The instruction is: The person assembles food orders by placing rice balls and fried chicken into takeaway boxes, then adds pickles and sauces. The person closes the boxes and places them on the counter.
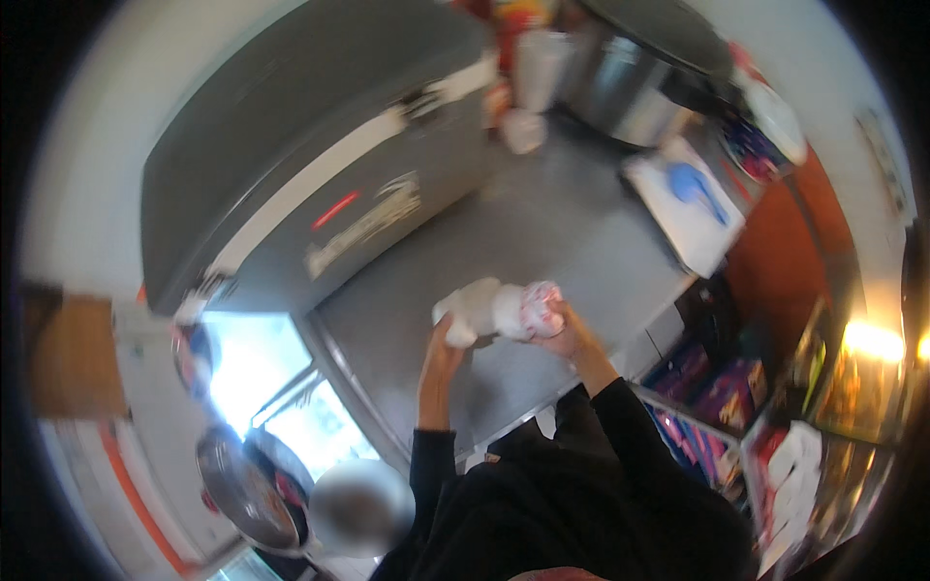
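Note:
Over the grey worktop, I hold a white, soft-looking lumpy bundle lengthwise between both hands. Its right end is patterned in pink and white; blur keeps me from telling its exact kind. My left hand grips the bundle's left end, where it splits into two rounded lobes. At the patterned end, my right hand is closed round it, with the fingers partly hidden underneath. Both forearms are in black sleeves.
A big grey lidded cooler stands at the worktop's left. Toward the back right are a large metal pot and a white board bearing a blue spoon-like utensil. Pans sit lower left; packaged goods fill shelves at right.

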Tool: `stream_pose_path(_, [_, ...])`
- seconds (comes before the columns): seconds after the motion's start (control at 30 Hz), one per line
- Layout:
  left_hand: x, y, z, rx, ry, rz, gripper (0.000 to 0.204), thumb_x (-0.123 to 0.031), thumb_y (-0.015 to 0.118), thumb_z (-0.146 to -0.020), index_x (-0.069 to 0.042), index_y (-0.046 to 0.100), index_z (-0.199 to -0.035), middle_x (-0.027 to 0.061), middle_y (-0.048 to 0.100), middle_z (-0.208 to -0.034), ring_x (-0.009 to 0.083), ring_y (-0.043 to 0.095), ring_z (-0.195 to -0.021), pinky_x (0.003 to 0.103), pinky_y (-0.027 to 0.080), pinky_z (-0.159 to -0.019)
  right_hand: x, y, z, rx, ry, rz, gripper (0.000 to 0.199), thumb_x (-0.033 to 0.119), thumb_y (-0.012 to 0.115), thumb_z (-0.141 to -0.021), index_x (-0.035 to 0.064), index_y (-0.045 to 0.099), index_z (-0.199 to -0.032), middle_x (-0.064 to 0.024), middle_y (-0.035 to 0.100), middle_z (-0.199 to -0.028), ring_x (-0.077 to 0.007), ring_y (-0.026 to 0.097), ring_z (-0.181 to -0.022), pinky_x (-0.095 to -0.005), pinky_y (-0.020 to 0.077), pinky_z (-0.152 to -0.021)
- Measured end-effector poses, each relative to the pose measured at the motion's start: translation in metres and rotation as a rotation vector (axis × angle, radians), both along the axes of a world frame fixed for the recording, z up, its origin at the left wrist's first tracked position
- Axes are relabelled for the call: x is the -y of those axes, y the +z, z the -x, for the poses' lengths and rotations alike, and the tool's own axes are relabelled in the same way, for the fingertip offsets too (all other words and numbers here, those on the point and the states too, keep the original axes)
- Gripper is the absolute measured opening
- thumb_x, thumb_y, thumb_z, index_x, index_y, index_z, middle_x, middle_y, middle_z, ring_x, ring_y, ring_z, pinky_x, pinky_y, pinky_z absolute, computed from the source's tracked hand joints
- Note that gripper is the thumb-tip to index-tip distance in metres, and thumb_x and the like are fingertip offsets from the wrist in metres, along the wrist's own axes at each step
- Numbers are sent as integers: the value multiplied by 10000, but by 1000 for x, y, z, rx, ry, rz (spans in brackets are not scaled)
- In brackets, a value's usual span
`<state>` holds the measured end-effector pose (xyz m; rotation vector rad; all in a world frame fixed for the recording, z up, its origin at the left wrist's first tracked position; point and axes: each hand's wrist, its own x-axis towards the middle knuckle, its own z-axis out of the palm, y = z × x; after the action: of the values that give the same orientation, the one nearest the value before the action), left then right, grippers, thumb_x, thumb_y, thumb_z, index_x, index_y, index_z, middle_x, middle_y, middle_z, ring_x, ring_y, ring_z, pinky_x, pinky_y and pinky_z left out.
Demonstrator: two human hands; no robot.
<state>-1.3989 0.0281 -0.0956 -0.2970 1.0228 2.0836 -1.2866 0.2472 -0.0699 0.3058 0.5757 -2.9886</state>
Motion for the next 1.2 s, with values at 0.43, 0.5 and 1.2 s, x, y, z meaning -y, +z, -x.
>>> stream_pose_path(0.43, [-131, 58, -176, -84, -573, -264, 808, -585, 511, -850, -52, 304, -1421, 127, 386, -1423, 294, 356, -1327, 446, 269, -1110, -11, 91, -255, 21, -658, -194, 547, 157, 629, -874, 62, 364, -1344, -98, 507, -1254, -213, 526, -1155, -371, 422, -1017])
stream_pose_path(0.5, [-162, 49, -211, -53, -720, -199, 802, -580, 509, -852, -57, 303, -1424, 129, 367, -1441, 299, 350, -1332, 448, 246, -1123, -6, 85, -309, 13, -816, -176, 588, 212, 651, -855, 53, 364, -1342, -104, 496, -1279, -215, 527, -1158, -377, 419, -1022])
stream_pose_path(1.2, [-309, 126, -887, 581, -1808, -506, 715, -665, 497, -810, -189, 463, -1342, 93, 457, -1388, 324, 381, -1316, 562, 331, -1056, 77, 139, -914, -46, -1951, -203, 659, 484, 699, -716, 99, 450, -1188, -81, 525, -1137, -199, 564, -991, -384, 530, -779])
